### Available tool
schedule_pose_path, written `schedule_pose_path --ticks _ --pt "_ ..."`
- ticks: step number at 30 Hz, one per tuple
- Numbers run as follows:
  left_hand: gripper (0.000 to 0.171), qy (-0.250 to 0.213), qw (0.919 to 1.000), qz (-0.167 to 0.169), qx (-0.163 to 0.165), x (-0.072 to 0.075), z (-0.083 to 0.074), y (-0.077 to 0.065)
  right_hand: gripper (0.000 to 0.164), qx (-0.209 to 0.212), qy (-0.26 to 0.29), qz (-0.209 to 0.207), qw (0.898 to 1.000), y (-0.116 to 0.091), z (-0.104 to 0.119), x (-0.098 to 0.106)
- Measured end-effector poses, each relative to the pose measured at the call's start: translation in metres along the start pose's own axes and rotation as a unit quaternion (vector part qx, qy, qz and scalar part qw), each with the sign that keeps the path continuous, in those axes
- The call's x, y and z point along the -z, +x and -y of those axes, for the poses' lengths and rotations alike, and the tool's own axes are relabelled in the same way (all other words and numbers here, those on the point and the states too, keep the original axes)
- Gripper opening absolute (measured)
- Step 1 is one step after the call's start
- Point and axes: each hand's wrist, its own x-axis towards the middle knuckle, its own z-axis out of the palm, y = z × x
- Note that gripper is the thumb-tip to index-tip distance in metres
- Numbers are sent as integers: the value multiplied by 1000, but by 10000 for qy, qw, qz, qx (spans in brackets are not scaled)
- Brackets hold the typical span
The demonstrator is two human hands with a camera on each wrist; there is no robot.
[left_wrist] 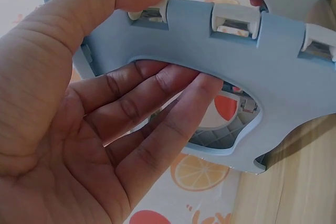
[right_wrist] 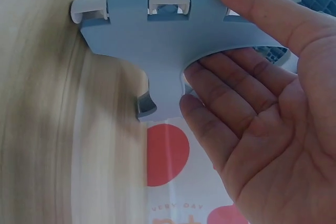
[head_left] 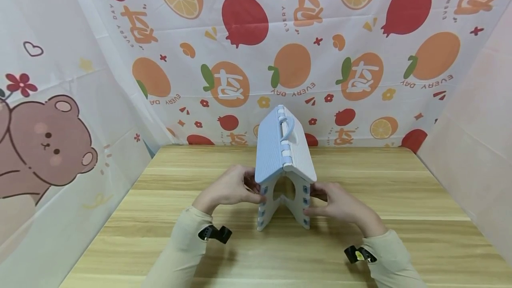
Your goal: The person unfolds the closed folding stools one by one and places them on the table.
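A light blue and white folding step stool (head_left: 269,152) stands partly folded like a tent on the table, its hinged top ridge and loop handle (head_left: 289,128) upward. At its left side is my left hand (head_left: 234,188), gripping the leg panel. In the left wrist view, the fingers pass into the opening of the blue panel (left_wrist: 283,61) and the thumb lies on its hinged edge. My right hand (head_left: 340,203) holds the opposite panel. Its thumb rests on the edge of the blue side (right_wrist: 163,40) in the right wrist view, and the fingers reach under the cut-out, partly hidden.
The stool stands on a wood-grain table (head_left: 180,177). Behind it hangs a fruit-print cloth (head_left: 264,66), close to the table's back edge. A pale cloth with a bear (head_left: 52,141) hangs on the left, and another pale cloth (head_left: 476,114) on the right.
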Motion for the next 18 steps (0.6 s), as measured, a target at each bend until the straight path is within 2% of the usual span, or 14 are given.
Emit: schedule_pose_path --ticks 18 --pt "30 -103 9995 276 -94 11 2 -6 64 5 -125 250 9996 -5 -3 11"
